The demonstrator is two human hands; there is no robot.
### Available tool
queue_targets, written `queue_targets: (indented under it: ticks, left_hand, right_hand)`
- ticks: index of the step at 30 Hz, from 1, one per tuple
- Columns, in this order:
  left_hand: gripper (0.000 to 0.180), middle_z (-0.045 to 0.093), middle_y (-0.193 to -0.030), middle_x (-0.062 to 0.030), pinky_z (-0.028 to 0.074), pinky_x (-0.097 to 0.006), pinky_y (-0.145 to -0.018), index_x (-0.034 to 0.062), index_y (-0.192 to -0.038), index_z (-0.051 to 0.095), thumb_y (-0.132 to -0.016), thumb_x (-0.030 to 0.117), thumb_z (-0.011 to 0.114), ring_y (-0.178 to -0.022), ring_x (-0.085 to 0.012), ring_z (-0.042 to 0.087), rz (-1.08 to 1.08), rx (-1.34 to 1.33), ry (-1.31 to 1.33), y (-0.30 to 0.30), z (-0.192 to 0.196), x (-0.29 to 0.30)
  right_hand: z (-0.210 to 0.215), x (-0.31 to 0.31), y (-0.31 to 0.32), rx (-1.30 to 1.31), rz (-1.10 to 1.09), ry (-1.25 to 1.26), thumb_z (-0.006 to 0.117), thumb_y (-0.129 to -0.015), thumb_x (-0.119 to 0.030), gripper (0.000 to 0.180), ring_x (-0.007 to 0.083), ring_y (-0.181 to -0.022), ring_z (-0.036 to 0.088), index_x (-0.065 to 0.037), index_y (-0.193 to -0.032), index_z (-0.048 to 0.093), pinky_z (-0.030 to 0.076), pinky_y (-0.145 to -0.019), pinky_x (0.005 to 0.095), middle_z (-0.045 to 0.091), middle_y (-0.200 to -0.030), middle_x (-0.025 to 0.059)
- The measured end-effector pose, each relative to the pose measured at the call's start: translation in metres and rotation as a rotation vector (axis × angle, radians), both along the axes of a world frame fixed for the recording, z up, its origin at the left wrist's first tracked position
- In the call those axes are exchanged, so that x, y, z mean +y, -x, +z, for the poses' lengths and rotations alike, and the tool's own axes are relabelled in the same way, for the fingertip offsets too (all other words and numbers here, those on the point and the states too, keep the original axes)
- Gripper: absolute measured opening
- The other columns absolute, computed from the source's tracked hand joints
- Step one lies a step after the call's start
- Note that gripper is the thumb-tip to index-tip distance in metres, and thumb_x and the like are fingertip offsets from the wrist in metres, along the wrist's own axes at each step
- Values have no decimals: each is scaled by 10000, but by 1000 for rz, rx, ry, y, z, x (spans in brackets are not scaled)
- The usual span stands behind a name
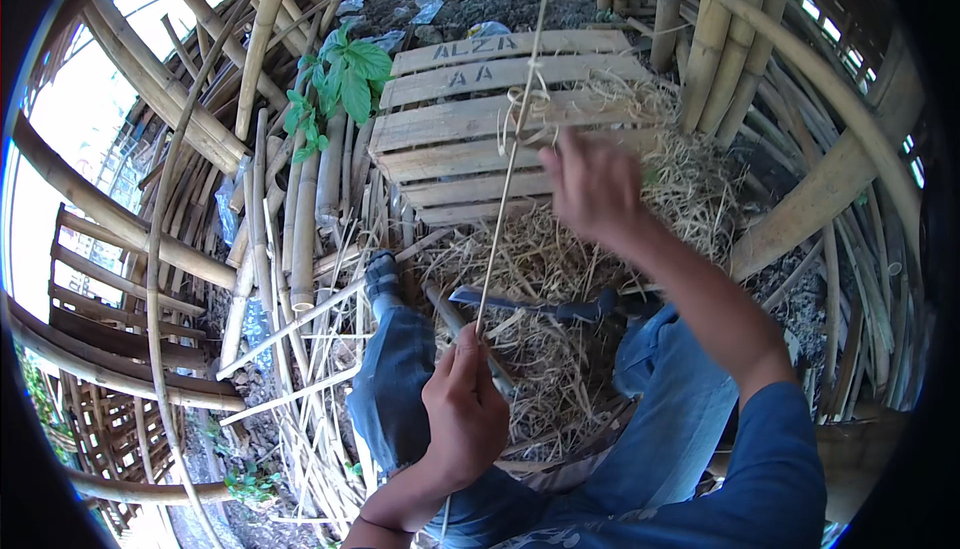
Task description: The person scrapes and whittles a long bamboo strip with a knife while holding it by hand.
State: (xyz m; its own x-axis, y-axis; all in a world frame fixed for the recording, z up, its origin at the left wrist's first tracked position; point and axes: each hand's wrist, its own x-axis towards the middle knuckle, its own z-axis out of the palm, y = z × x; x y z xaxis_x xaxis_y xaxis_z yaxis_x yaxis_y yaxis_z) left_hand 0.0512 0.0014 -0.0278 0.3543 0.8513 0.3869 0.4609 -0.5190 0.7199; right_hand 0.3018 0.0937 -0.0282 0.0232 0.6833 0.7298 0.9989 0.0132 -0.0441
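Observation:
My left hand [465, 409] is closed around a long thin bamboo strip [498, 224], which runs up and away from my lap past the top of the view. Further up, my right hand [595, 184] is just right of the strip. It looks closed, but it is blurred, and what its fingers hold cannot be made out. Thin curled shavings [528, 114] hang around the strip by its fingertips. Below, between my legs, a knife [500, 299] with a long dark blade lies across the shavings; its handle end is hard to tell apart from dark things by my right knee.
A slatted wooden crate [470, 119] stands ahead, shavings [690, 184] heaped over its right side. Bamboo poles [305, 239] and split strips lie left, beside a green plant [350, 74]. A thick bamboo post [830, 199] slants on the right. Bamboo framework [130, 239] edges the left.

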Motion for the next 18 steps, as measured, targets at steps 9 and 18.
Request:
queue_targets:
  ticks: [9,18]
  left_hand:
    - [212,551,-696,-118,350,-252,-480,-100,-1100,565,-903,-58,499,-545,-106,429,-17,-30,28,-4,3,-3]
    - [271,514,-669,-123,365,-269,-480,-87,-1132,552,-867,-98,494,-525,-160,453,-57,-12,-10,-1,1,-12]
  right_hand:
    - [12,10,-26,-212,-15,-306,348,-979,-297,350,130,-330,352,-85,-727,465,334,-319,302,468,-509,-8]
    - [32,2,-77,24,-430,16,323,-993,-331,411,157,-352,453,-72,-750,531,336,-299,347,524,-500,52]
